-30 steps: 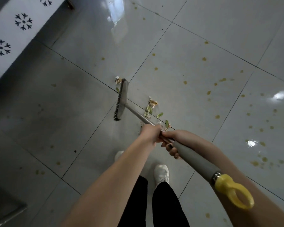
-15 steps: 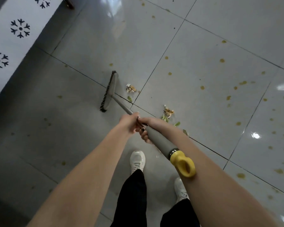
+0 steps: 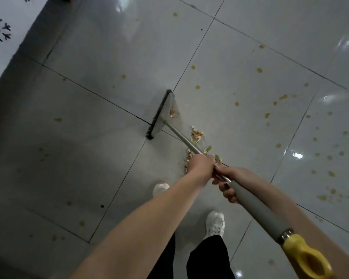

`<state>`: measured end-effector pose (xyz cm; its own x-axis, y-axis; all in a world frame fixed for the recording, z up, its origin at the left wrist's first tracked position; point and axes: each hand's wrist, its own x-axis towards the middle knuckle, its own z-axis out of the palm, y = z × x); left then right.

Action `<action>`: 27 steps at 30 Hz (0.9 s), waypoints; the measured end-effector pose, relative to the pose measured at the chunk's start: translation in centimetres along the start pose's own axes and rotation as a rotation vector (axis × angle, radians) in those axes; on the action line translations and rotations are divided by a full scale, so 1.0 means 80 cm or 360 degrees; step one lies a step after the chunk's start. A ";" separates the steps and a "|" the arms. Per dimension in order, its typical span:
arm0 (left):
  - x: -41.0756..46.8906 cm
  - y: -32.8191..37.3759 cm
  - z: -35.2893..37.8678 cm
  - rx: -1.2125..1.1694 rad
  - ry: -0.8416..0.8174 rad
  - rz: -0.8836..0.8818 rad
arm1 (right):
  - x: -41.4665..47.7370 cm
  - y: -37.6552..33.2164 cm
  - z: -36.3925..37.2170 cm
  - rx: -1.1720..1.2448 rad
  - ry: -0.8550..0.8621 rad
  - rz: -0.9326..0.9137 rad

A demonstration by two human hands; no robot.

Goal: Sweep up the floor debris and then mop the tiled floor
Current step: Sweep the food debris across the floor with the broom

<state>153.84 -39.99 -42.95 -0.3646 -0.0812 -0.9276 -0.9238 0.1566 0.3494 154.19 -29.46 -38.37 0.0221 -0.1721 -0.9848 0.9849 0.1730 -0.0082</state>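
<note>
As 2 hands point(image 3: 202, 165) point(image 3: 231, 179) hold broom point(image 3: 256, 210), debris point(image 3: 196, 134) (nr)

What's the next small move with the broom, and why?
Probably lift the broom head and set it down right of the debris: the scraps lie along the handle, away from the bristles' side. Left hand and right hand both grip it.

An indoor room; glossy grey floor tiles point(image 3: 109, 57), a white patterned surface point(image 3: 6, 11) alongside.

i see glossy floor tiles point(image 3: 250, 57). the broom point(image 3: 163, 115) looks metal-shafted, with a matt grey grip and yellow plastic end.
</note>
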 end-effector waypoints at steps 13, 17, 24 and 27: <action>0.061 0.009 -0.084 0.0203 0.0132 -0.0191 | 0.072 -0.034 0.075 0.0254 -0.0301 -0.0061; 0.045 -0.001 -0.031 0.0501 0.0052 -0.0305 | 0.079 0.014 0.034 0.0394 -0.0303 -0.0036; -0.006 -0.050 0.068 0.0556 -0.0081 -0.0175 | 0.056 0.112 -0.044 0.0571 -0.0286 -0.0017; -0.032 -0.086 0.115 0.0582 -0.0135 -0.0208 | 0.040 0.172 -0.071 0.0652 -0.0249 0.0034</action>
<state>162.22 -31.79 -44.19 -0.2214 -0.0448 -0.9741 -0.8535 0.4920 0.1714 166.86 -22.10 -42.61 0.0376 -0.3227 -0.9458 0.9700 -0.2155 0.1121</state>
